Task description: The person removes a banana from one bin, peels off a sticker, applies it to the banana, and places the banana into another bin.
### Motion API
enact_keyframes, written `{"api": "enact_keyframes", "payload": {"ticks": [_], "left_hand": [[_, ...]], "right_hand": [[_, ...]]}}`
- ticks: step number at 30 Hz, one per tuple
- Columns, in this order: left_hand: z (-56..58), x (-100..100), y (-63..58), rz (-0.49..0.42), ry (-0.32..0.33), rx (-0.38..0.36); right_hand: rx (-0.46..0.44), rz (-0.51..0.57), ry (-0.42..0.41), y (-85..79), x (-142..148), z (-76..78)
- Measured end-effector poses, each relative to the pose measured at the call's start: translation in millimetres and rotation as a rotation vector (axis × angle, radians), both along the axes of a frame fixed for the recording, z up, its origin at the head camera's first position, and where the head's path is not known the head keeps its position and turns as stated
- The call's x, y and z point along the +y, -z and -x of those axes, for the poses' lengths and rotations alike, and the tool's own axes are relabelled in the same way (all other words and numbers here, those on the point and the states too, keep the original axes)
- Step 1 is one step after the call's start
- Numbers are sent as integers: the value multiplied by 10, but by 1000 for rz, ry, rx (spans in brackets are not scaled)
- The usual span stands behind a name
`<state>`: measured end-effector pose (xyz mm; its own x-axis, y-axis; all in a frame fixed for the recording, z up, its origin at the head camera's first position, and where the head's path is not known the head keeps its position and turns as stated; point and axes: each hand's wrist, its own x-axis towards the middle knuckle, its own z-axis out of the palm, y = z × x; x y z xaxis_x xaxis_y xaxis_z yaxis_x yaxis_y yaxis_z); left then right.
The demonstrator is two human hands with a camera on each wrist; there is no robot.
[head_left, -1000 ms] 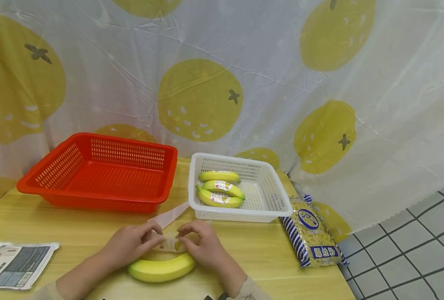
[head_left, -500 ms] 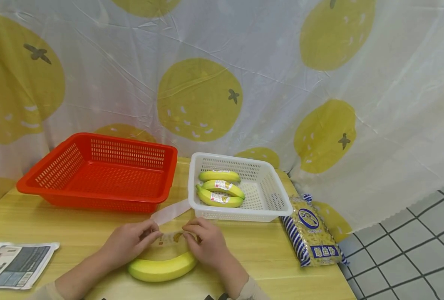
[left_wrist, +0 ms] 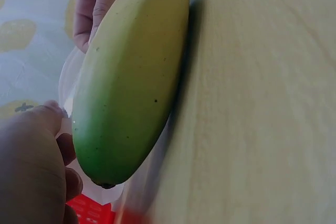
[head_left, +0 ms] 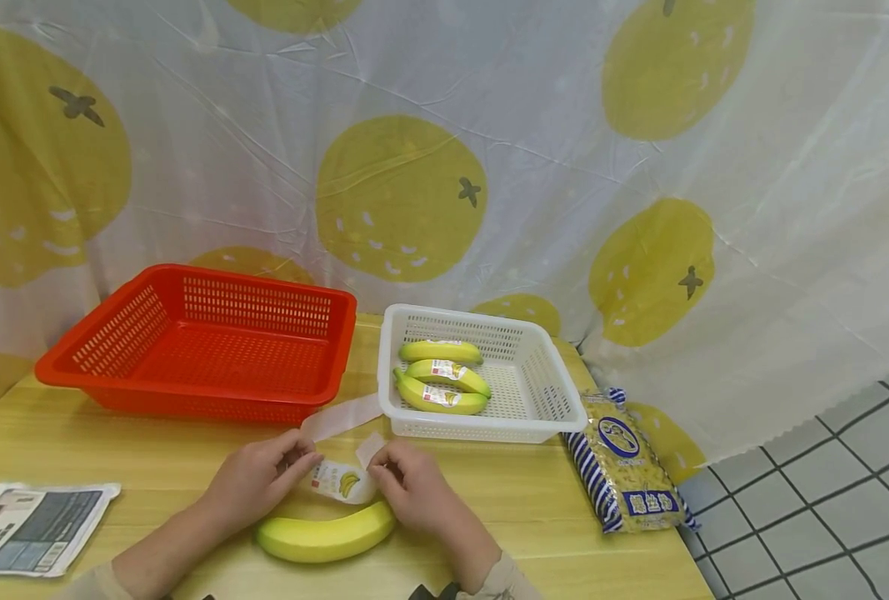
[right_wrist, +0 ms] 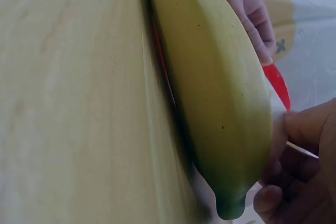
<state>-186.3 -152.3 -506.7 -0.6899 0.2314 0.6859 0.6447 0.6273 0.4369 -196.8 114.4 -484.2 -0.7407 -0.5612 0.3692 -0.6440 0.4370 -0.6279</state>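
A clear label sticker (head_left: 341, 482) with a banana picture is stretched between both hands in the head view. Its left end is pinched by my left hand (head_left: 255, 477), its right end by my right hand (head_left: 417, 490). A small whitish flap (head_left: 370, 447) stands up beside the right fingers; whether it belongs to the label cannot be told. Just in front of the label, a yellow banana (head_left: 326, 536) with greenish tips lies on the table. It fills much of both wrist views and partly hides the far hand in each.
A white basket (head_left: 481, 429) holds 3 labelled bananas. Left of it sits a red basket (head_left: 212, 392). A pale strip (head_left: 342, 417) lies between them. A noodle packet (head_left: 627, 467) is at the right table edge, a flat packet (head_left: 35, 531) at the left.
The label has tilted so its printed face shows more clearly, and its right end has dropped a little. A whitish flap now shows by the right fingers. The banana stays put.
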Motion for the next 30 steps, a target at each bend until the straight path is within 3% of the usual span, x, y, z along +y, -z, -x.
{"api": "enact_keyframes", "payload": {"ticks": [5,11,14,21,30], "left_hand": [[14,14,5,-20,-11,-5],[2,43,0,10,114,114],[-5,65,-2,18,156,151],[-23,80,-13,7,176,124],[-59,120,-26,-37,236,103]], "right_hand": [[-112,54,35,-14,-33,-20],[-189,194,124,15,-105,-36],[-166,251,86,29,-154,-36],[-130,303,-49,18,-288,-93],[-150,304,-68,49,-348,-134]]}}
